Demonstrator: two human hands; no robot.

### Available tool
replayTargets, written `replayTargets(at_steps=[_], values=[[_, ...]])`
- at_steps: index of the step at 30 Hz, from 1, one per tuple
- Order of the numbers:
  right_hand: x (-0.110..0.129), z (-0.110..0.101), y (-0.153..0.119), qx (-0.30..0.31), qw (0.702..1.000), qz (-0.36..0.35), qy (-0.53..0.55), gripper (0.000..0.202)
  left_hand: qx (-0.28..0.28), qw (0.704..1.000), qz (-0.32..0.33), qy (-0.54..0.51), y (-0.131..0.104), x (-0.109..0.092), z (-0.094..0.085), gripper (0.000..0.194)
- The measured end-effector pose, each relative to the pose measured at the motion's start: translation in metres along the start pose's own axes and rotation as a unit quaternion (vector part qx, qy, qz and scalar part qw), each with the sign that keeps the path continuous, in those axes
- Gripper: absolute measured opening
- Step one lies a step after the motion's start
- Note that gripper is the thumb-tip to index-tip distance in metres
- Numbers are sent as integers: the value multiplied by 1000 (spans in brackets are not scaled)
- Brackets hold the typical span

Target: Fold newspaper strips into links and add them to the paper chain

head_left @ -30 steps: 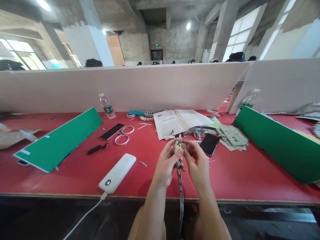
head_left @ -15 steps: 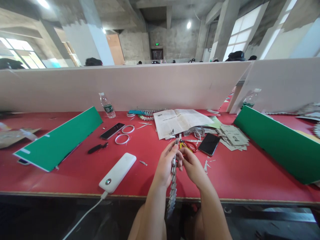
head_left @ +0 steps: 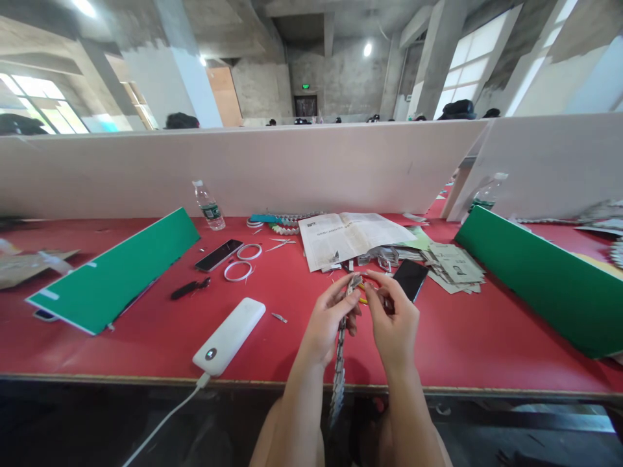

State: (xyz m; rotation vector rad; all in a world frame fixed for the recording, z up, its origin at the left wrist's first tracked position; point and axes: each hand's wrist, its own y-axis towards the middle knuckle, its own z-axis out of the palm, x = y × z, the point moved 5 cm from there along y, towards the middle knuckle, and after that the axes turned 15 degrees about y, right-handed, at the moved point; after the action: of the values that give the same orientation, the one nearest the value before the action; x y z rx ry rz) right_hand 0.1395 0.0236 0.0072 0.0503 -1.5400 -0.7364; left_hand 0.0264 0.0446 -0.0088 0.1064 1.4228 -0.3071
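Note:
A long folded strip (head_left: 339,363), grey and zigzag like a braid, hangs down over the table's front edge. Its upper end is pinched in my left hand (head_left: 331,318). My right hand (head_left: 396,314) has thumb and fingers closed at the strip's top end, to the right of my left fingertips. Pliers with red and yellow handles (head_left: 363,300) lie behind my hands, mostly hidden by them. A black phone (head_left: 411,279) is just beyond my right hand, partly covered by it.
A newspaper sheet (head_left: 345,237) and cut paper pieces (head_left: 456,266) lie behind. Left are a white power bank (head_left: 230,336) with cable, another phone (head_left: 219,255), tape rings (head_left: 237,270) and a black-handled tool (head_left: 189,288). Green boards (head_left: 119,275) flank the red table.
My right hand has risen and turned, its fingers now up at the strip's top end and covering more of the pliers and phone. The strip's top now tilts to the right.

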Motion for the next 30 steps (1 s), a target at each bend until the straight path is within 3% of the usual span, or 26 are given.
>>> replayTargets(at_steps=[4, 8, 19, 30], values=[[2, -1, 1, 30, 998, -53, -18, 19, 15, 1000, -9, -1, -1, 1, 4, 41], [-1, 1, 1, 36, 997, -63, -33, 21, 11, 999, -31, -16, -1, 3, 7, 37], [-12, 2, 1, 7, 996, 46, 78, 20, 19, 1000, -8, -18, 1, 4, 14, 39], [-15, 4, 0, 0, 990, 79, 120, 22, 28, 999, 2, -44, 2, 7, 18, 38]])
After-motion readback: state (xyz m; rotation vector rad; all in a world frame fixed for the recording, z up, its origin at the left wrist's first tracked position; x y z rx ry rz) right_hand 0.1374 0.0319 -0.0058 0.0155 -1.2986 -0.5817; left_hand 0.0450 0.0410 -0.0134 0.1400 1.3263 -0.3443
